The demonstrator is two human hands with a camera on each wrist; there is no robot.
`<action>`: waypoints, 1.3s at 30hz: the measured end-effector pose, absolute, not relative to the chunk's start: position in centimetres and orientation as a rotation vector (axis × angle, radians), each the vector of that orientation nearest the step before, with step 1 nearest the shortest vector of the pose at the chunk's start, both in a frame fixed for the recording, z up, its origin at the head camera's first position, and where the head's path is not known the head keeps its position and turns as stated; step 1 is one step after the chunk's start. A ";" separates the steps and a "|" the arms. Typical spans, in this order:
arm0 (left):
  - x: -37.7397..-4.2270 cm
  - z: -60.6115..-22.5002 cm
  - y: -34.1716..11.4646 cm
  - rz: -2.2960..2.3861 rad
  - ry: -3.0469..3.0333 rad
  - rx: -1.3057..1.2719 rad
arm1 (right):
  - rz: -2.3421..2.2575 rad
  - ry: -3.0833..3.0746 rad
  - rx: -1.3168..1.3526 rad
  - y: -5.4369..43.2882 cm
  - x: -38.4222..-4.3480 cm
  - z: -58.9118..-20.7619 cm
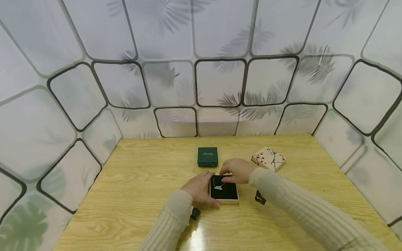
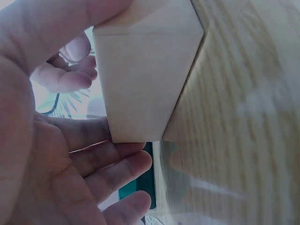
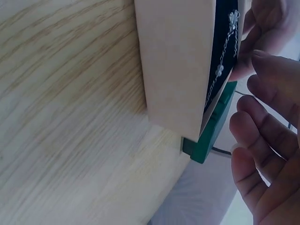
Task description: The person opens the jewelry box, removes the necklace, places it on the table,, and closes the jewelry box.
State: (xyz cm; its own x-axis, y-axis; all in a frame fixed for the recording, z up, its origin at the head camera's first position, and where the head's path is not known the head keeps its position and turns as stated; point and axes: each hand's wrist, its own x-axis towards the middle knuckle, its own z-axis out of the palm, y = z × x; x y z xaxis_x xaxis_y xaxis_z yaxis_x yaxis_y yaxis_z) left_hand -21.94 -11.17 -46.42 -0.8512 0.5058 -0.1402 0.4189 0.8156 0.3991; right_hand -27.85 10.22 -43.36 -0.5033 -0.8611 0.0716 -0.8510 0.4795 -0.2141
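Observation:
An open jewelry box (image 1: 223, 201) with pale sides and a black pad (image 1: 227, 191) lies on the table. On the pad rests a silver necklace (image 1: 218, 187) with a pendant, its chain (image 3: 224, 51) running across the black surface. My left hand (image 1: 199, 188) grips the box at its left side, thumb along the front and fingers toward the back corner, as the left wrist view also shows. Over the pad's far right part hovers my right hand (image 1: 238, 170), thumb and fingers loosely bent near the chain. Nothing shows between those fingers in the right wrist view.
Behind the box stands a green box (image 1: 207, 156) with gold lettering. A thin chain (image 1: 194, 160) lies along its left side. To the right sits a floral lid (image 1: 268, 158), partly behind the right forearm. Patterned curtain (image 1: 220, 83) surrounds the wooden table (image 1: 138, 181).

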 end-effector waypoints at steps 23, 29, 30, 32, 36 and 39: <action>-22.1 -46.3 -11.2 0.556 2.752 0.708 | -0.244 2.639 -1.359 9.6 -28.4 -43.2; -22.1 -46.2 -11.2 0.539 2.747 0.699 | -0.240 2.610 -1.374 11.1 -28.7 -43.4; -22.1 -46.2 -11.2 0.539 2.747 0.699 | -0.246 2.607 -1.383 11.3 -28.7 -43.4; -22.1 -46.3 -11.2 0.540 2.747 0.698 | -0.250 2.604 -1.403 11.6 -28.8 -43.6; -22.0 -46.3 -11.2 0.547 2.750 0.703 | -0.268 2.607 -1.432 11.9 -28.9 -44.2; -22.0 -46.4 -11.2 0.562 2.751 0.702 | -0.293 2.603 -1.458 11.9 -28.9 -44.5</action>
State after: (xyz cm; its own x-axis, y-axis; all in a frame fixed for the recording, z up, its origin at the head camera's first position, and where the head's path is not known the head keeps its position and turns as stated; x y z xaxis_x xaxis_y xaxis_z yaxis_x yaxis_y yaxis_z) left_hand -21.98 -11.19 -46.39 -0.8538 0.5014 -0.1397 0.4066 0.8100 0.4226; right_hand -28.89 11.94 -44.53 -0.5188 -0.8543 -0.0303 -0.8263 0.5103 -0.2385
